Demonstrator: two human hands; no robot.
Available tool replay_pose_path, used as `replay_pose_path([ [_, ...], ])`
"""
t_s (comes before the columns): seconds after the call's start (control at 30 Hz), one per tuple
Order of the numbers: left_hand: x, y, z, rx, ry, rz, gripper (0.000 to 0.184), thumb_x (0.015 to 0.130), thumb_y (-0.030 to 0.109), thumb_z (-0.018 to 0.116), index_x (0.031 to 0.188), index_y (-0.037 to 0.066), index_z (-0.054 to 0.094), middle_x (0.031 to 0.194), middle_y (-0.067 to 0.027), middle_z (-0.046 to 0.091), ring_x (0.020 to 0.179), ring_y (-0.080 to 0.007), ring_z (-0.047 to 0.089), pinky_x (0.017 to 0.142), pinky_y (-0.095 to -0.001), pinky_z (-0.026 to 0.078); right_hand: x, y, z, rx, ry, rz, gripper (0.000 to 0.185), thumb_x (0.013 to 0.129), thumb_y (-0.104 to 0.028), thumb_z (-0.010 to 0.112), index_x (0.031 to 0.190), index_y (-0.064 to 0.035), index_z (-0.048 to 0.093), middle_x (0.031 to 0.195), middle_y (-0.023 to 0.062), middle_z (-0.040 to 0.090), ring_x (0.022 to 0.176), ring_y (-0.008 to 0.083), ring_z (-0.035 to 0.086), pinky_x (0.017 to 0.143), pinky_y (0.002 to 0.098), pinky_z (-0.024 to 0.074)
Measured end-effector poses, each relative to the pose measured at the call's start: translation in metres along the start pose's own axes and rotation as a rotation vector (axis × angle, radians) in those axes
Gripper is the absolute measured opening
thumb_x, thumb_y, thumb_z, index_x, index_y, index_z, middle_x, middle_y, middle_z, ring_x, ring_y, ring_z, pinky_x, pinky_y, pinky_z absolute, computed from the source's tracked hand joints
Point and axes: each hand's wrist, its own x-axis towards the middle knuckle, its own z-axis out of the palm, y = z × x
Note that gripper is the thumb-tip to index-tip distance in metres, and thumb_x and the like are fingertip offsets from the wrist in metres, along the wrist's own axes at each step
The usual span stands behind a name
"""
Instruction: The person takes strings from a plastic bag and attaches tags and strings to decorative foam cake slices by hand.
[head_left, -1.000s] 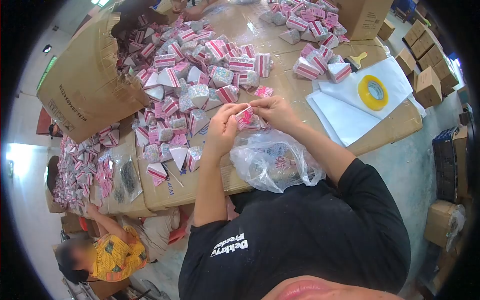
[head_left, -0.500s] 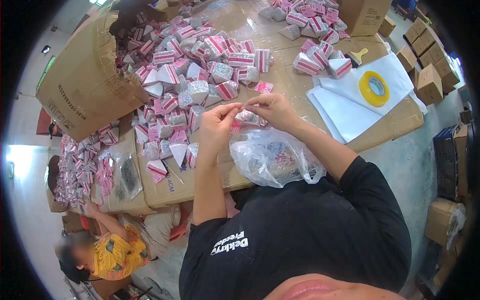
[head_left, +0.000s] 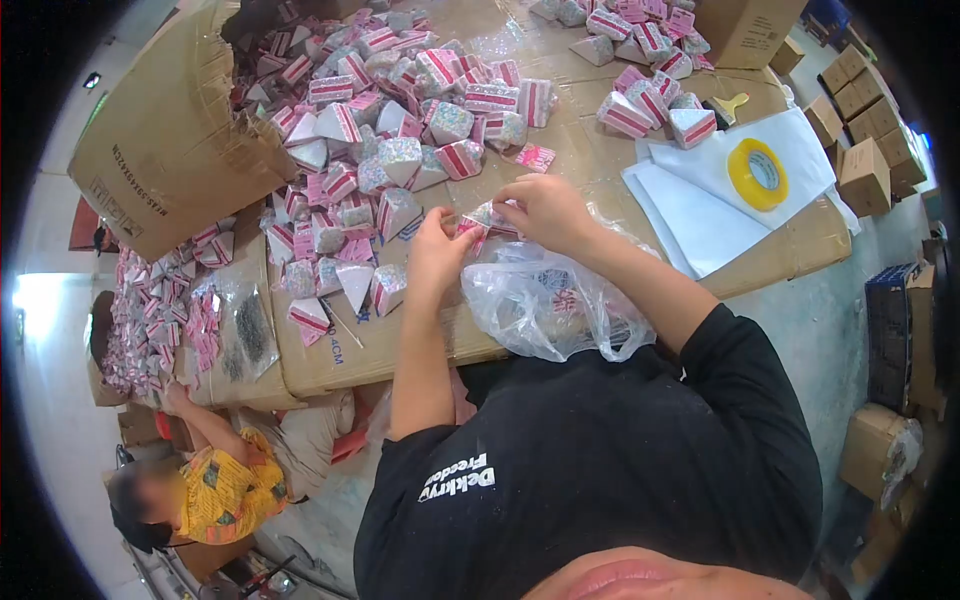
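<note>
My left hand (head_left: 437, 250) pinches a pink card (head_left: 471, 232) at the near edge of a small wrapped piece. Close on its right, my right hand (head_left: 550, 210) has its fingers closed at the top of the same piece, which is partly hidden beneath the fingers. A clear plastic bag (head_left: 545, 300) lies just below both hands, against the black shirt. Beyond them spreads a large pile of wrapped cake-slice shapes (head_left: 400, 160) with pink stripes and pink cards. One loose pink card (head_left: 535, 157) lies above my right hand.
A torn carton (head_left: 170, 150) stands at the left. White sheets (head_left: 700, 215) carry a yellow tape roll (head_left: 758, 174), with a brush (head_left: 728, 108) behind and a smaller slice heap (head_left: 645, 105) beside them. A person in yellow (head_left: 225, 490) sits lower left.
Both hands stay close together, and my right hand has shifted slightly to the right, with its fingers more curled. The whole view has moved a little.
</note>
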Motion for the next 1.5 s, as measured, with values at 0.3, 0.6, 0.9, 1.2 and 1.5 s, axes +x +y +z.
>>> replay_pose_path([
  [0.3,-0.010,0.020,-0.010,-0.431,-0.030,0.099,0.029,0.086,0.017,0.076,0.102,-0.005,0.069,0.085,-0.0040,0.071,0.070,-0.0068,0.061,0.062,-0.0227,0.048,0.001,-0.001,0.008,-0.108,-0.049,-0.038,0.018,0.081,-0.023,0.068,0.089,-0.0084,0.074,0.082,0.0127,0.069,0.079,0.0333,0.067,0.070,0.0449,0.0535],
  [0.6,-0.019,0.031,-0.007,-0.565,-0.174,0.366,0.030,0.097,0.017,0.063,0.118,-0.005,0.067,0.094,-0.0020,0.067,0.079,-0.0070,0.059,0.068,-0.0238,0.047,-0.002,0.004,0.011,0.168,-0.021,0.127,0.020,0.082,-0.020,0.070,0.099,-0.0106,0.077,0.078,0.0140,0.071,0.067,0.0270,0.067,0.063,0.0393,0.0529],
  [0.9,-0.012,0.046,-0.003,0.015,0.164,0.656,0.026,0.085,0.008,0.075,0.111,0.007,0.072,0.090,-0.0022,0.059,0.068,-0.0105,0.047,0.061,-0.0263,0.041,0.002,0.019,0.015,0.609,-0.175,0.365,0.019,0.087,-0.014,0.071,0.104,-0.0062,0.076,0.078,0.0041,0.072,0.065,0.0059,0.060,0.058,0.0246,0.0487],
  [1.2,-0.011,0.047,0.009,-0.396,0.121,0.200,0.016,0.085,0.014,0.077,0.092,0.000,0.072,0.078,-0.0015,0.068,0.064,-0.0071,0.055,0.056,-0.0239,0.043,0.001,0.018,0.014,0.685,-0.099,0.385,0.023,0.090,-0.015,0.072,0.107,0.0000,0.074,0.086,0.0041,0.073,0.074,0.0060,0.063,0.063,0.0236,0.0510],
  [1.5,-0.002,0.042,0.008,-0.660,0.090,0.329,0.011,0.093,0.010,0.070,0.093,-0.001,0.068,0.088,-0.0019,0.070,0.072,-0.0046,0.058,0.063,-0.0190,0.045,0.004,-0.009,-0.018,0.235,-0.097,0.129,0.020,0.090,-0.016,0.069,0.102,0.0003,0.072,0.082,0.0096,0.072,0.069,0.0150,0.066,0.062,0.0309,0.0517],
])
